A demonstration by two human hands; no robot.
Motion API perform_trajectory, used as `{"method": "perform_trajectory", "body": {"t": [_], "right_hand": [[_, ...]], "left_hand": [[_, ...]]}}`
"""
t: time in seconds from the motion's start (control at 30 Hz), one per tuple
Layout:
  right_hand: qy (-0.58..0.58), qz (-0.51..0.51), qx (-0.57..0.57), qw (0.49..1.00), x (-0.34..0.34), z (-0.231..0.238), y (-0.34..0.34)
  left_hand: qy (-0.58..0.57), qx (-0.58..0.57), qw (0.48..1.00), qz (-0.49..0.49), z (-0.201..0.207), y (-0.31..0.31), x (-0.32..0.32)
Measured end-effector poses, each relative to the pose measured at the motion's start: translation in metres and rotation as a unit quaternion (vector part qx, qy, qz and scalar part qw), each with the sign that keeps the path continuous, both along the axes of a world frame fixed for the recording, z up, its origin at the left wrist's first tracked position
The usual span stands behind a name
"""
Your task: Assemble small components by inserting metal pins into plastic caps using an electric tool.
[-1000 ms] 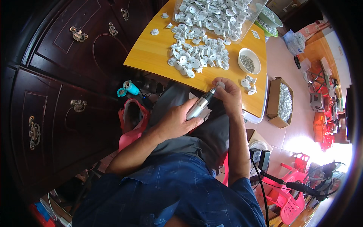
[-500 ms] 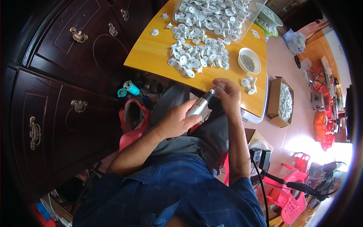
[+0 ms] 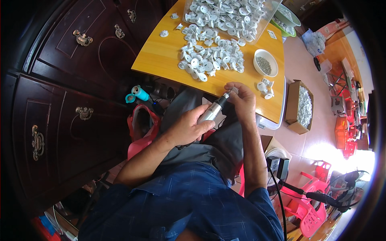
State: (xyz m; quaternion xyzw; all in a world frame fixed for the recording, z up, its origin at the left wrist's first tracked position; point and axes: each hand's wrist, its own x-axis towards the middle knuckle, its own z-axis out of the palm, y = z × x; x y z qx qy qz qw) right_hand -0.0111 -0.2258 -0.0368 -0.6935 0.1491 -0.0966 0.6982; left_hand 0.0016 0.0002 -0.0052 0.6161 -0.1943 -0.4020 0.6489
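My left hand (image 3: 191, 127) is wrapped round an electric screwdriver (image 3: 213, 113) with a silver body and black nose. Its tip points up and to the right, meeting a small white plastic part (image 3: 233, 90) pinched in the fingers of my right hand (image 3: 243, 98). Fingers cover most of that part. Both hands are over my lap at the table's near edge. Just beyond them, a pile of white disc-shaped plastic parts (image 3: 207, 60) lies on the yellow wooden table (image 3: 161, 56). A white bowl (image 3: 274, 66) of small metal screws stands to the right, with a few more white parts (image 3: 265, 88) nearer me.
A clear bin (image 3: 263, 34) heaped with white parts sits at the table's far side. On the floor to the right is a cardboard box (image 3: 294, 108) of white pieces. Dark wooden drawers (image 3: 64, 116) flank my left; a pink chair (image 3: 307, 209) stands lower right.
Both hands keep nearly the same place. The screwdriver and the white part shift only very slightly, with the tip still at the part.
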Motion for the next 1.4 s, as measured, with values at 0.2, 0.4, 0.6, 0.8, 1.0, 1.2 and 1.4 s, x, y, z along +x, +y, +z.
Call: {"method": "perform_trajectory", "body": {"t": [0.2, 0.4, 0.6, 0.8, 1.0, 1.2, 1.4], "right_hand": [[0.013, -0.041, -0.115, 0.992, 0.001, 0.005, -0.011], [-0.014, -0.181, -0.535, 0.825, -0.006, 0.014, -0.047], [0.004, -0.181, -0.571, 0.801, 0.019, 0.043, -0.082], [0.149, -0.088, -0.62, 0.765, 0.086, 0.051, -0.134], [0.226, -0.021, -0.637, 0.737, 0.106, 0.033, -0.167], [0.196, -0.026, -0.603, 0.773, 0.111, 0.047, -0.143], [0.153, -0.051, -0.603, 0.782, 0.103, 0.036, -0.15]], "left_hand": [[-0.011, -0.004, 1.0, -0.003, 0.002, 0.0, 0.003], [-0.049, 0.015, 0.999, -0.011, 0.002, 0.001, 0.002], [-0.055, 0.002, 0.998, 0.009, -0.003, 0.002, 0.001], [-0.096, 0.009, 0.995, 0.034, -0.004, 0.001, 0.001], [-0.095, 0.049, 0.994, 0.026, 0.004, 0.0, 0.003], [-0.101, 0.049, 0.993, 0.036, 0.007, 0.008, 0.004], [-0.114, 0.004, 0.992, 0.05, -0.006, 0.001, 0.001]]}}
